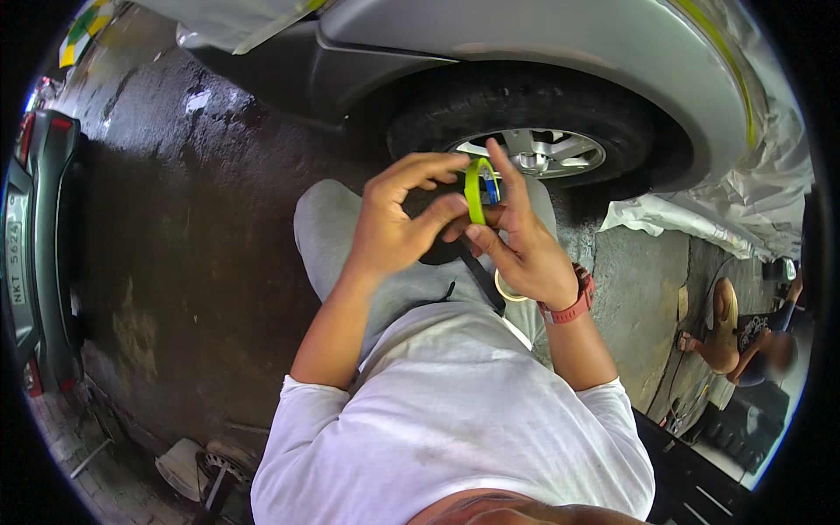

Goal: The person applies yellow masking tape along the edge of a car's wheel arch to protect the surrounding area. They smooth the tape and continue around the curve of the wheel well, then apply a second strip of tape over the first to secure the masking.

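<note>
The yellow-green, ring-shaped tape roll (474,192) sits between both hands, nearly edge-on, its long visible axis pointing away from the torso. The right hand (522,245) grasps its near edge, index finger extended alongside; the left hand (391,214) curves opposite, thumb and index parted, fingertip contact indeterminable.

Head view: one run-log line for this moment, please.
right hand: holding green tape roll | left hand: beside roll, contact unclear | beyond hands: car wheel
</note>
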